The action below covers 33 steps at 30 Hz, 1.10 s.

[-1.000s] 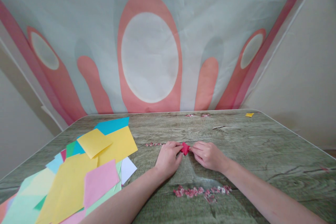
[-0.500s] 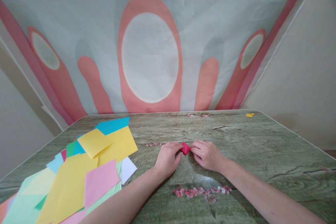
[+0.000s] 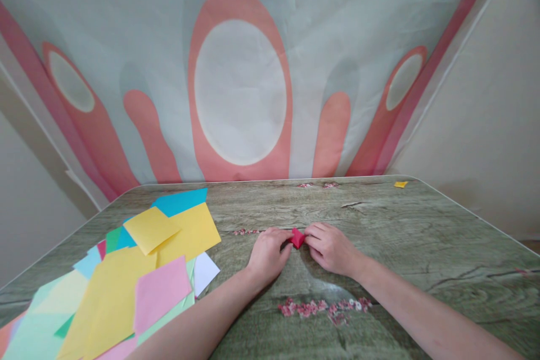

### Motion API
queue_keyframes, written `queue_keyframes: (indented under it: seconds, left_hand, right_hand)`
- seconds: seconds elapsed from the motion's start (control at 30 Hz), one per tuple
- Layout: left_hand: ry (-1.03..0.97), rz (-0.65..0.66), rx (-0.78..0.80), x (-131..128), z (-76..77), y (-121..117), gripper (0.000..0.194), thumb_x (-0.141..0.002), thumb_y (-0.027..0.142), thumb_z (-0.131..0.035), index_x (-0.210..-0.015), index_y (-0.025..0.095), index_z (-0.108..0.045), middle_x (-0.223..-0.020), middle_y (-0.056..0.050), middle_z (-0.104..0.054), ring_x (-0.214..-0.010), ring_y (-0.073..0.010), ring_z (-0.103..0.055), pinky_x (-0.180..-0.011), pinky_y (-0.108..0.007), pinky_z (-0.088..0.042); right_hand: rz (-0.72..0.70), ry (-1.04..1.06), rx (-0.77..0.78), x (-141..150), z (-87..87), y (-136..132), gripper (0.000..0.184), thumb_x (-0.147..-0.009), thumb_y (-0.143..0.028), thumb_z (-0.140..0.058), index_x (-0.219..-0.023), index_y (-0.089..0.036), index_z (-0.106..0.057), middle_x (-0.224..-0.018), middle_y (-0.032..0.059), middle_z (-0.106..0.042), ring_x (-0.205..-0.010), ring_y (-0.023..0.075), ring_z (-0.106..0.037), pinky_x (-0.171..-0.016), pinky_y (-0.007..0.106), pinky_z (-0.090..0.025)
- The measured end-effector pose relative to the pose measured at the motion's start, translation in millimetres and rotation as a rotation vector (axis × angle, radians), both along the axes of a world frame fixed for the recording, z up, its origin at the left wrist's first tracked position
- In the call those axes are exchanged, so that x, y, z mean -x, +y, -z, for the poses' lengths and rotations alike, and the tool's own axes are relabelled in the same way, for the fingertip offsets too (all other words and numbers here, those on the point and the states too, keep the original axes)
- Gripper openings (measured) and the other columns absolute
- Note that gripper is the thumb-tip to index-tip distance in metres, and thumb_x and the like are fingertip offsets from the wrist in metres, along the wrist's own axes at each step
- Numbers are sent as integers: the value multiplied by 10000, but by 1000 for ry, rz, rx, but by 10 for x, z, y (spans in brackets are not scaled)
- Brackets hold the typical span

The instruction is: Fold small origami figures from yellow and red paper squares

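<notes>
Between my hands, at the middle of the table, is a small folded piece of red paper (image 3: 297, 239), turned so that a corner points toward me. My left hand (image 3: 270, 250) pinches its left corner between thumb and fingers. On the opposite side, my right hand (image 3: 328, 246) has its bent fingertips closed on the right corner. Both hands rest low, close to the tabletop. The fingertips partly cover the paper's edges, so its exact folds are too small to make out.
Loose coloured paper sheets (image 3: 113, 287), yellow, pink, blue and green, lie overlapping on the left of the wood-patterned table (image 3: 400, 247). A small folded yellow paper piece (image 3: 400, 184) lies at the far right corner. Behind the table hangs a printed cloth (image 3: 240, 90).
The fingers of my right hand have shifted very slightly on the red paper. Otherwise both hands and the paper stay in place.
</notes>
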State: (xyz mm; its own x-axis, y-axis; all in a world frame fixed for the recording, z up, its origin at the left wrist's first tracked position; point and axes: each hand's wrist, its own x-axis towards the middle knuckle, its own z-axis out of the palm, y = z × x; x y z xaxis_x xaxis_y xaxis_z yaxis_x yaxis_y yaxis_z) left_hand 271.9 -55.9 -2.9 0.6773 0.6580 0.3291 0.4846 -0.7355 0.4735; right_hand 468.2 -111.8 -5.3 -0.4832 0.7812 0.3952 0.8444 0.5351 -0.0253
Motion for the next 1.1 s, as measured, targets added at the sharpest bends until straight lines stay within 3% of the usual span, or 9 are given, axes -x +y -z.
queue_keyframes:
  seconds: [0.57, 1.1]
  left_hand:
    - [6, -2, 9, -5, -27, -13, 226, -803, 162, -525, -979, 233, -648, -982, -15, -675, -936, -195, -575, -872, -320, -421]
    - [-35, -1, 47, 0, -41, -13, 235, -810, 242, -555, -1029, 251, -639, -1005, -20, -670, -944, -204, -579, -874, -335, -424]
  right_hand:
    - [-30, 25, 32, 1, 32, 15, 190, -820, -104, -466, -939, -148, -608, -872, 80, -611, -885, 196, -533, -802, 334, -446]
    - [-55, 7, -57, -14, 39, 9, 253, -832, -150, -493, -1052, -172, -617, -1058, 91, -635, -982, 198, -549, -831, 351, -463]
